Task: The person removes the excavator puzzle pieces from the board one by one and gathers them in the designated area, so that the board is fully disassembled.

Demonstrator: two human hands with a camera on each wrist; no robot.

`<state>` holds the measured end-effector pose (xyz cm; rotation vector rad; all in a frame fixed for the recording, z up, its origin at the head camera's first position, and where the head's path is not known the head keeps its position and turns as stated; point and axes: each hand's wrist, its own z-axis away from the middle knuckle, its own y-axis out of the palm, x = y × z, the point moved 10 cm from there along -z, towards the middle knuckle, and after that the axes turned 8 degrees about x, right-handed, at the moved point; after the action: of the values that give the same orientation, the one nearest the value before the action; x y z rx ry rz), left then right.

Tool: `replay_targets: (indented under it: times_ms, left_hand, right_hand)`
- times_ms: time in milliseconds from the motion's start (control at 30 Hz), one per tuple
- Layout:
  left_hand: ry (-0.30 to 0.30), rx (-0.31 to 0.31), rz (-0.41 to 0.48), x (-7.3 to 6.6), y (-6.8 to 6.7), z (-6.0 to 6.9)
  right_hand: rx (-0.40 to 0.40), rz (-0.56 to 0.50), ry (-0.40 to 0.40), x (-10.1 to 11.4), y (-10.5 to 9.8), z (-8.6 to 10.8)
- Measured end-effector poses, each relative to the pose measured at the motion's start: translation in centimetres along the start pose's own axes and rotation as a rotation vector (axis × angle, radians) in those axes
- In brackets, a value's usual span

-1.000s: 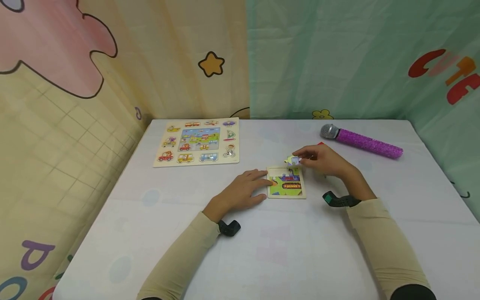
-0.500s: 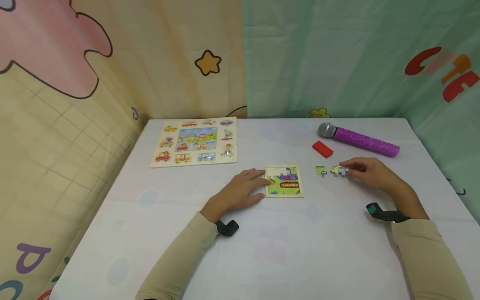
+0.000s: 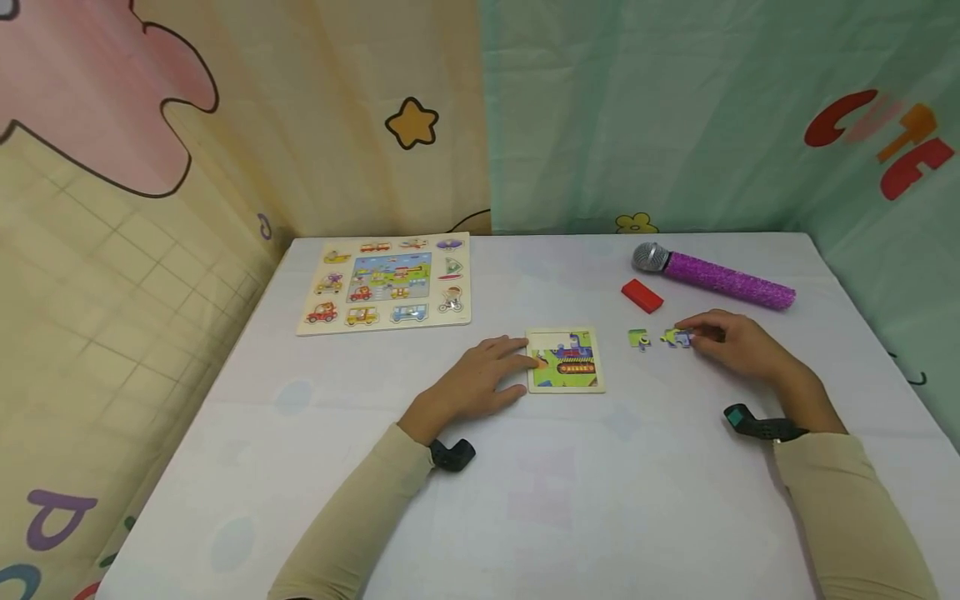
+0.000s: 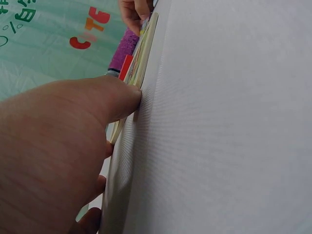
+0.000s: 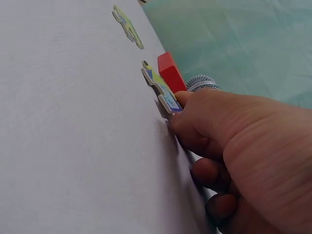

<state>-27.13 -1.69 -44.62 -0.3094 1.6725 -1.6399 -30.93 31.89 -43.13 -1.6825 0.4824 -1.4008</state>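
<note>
A small square jigsaw board (image 3: pixel 566 379) with a picture of a tracked vehicle lies mid-table; its top part shows bare backing. My left hand (image 3: pixel 480 383) rests at its left side, fingers extended, fingertips on its edge. In the left wrist view the thumb (image 4: pixel 127 95) lies along the board's rim. To the board's right, my right hand (image 3: pixel 738 343) pinches a puzzle piece (image 3: pixel 677 337) between thumb and forefinger, low at the tabletop. In the right wrist view that puzzle piece (image 5: pixel 158 85) points away from the fingertips. A second, green puzzle piece (image 3: pixel 639 338) lies just left of it.
Behind the pieces lies a red block (image 3: pixel 642 296), and beyond it a purple glittery microphone (image 3: pixel 727 279). A larger picture board (image 3: pixel 450 318) with vehicle shapes lies at the back left. Printed curtains (image 3: pixel 637 108) stand behind the white table (image 3: pixel 570 517).
My right hand has moved from above the small board to the right, carrying the puzzle piece down beside the green one. The red block has come into full view. My left hand has stayed put.
</note>
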Motion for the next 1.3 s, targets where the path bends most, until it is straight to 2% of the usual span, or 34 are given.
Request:
replay_targets:
  times_ms: [167,300,500,900,1300]
  left_hand:
    - [0.0,-0.004,0.006,0.0,-0.1,0.1]
    - [-0.003,-0.002,0.009,0.0,0.0,0.0]
    - [-0.018,0.022,0.008,0.0,0.2,0.0]
    - [-0.026,0.023,-0.002,-0.1,0.0,0.1]
    - [-0.01,0.01,0.003,-0.1,0.0,0.1]
  right_hand:
    - [-0.018,0.035,-0.021,0.3,0.1,-0.1]
    - [-0.022,0.057,0.011,0.0,0.2,-0.1]
    - [-0.015,0.042,0.066,-0.7,0.5,-0.1]
    - [-0.022,0.014,0.07,-0.8,0.4,-0.1]
    - [-0.025,0.001,0.063,-0.7,0.3,0.0]
